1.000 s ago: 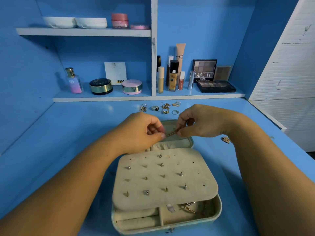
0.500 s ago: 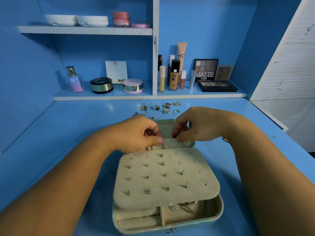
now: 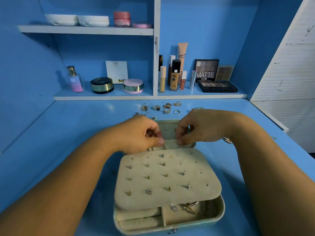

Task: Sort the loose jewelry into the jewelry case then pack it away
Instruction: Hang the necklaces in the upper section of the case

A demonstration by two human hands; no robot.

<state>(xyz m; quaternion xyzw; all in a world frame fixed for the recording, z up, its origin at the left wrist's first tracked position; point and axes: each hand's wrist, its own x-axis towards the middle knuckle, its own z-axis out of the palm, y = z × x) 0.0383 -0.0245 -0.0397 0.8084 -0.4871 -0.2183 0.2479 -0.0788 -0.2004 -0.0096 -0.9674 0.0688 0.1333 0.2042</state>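
A beige jewelry case [image 3: 220, 217] lies open on the blue desk. Its earring panel [image 3: 170, 178], studded with several earrings, is lifted over the lower tray, where a gold chain [image 3: 191, 209] lies. My left hand [image 3: 136, 133] and my right hand [image 3: 201, 128] meet at the fabric pocket [image 3: 170, 144] in the raised lid, each pinching its top edge between thumb and fingers. Whatever is under the fingertips is hidden. Several loose rings [image 3: 167, 107] lie on the desk behind the case, with a silver chain [image 3: 139, 114] to their left and a small ornament [image 3: 227, 140] beside my right wrist.
A low shelf behind holds a perfume bottle [image 3: 74, 79], two round compacts [image 3: 102, 85], foundation tubes [image 3: 174, 75] and eyeshadow palettes [image 3: 217, 86]. White bowls [image 3: 76, 19] and a pink jar sit on the upper shelf. A white slatted door [image 3: 289, 65] stands at the right.
A second ago a gold chain stretched between my two hands above the lid. Both hands have dropped to the lid pocket and the chain no longer shows.
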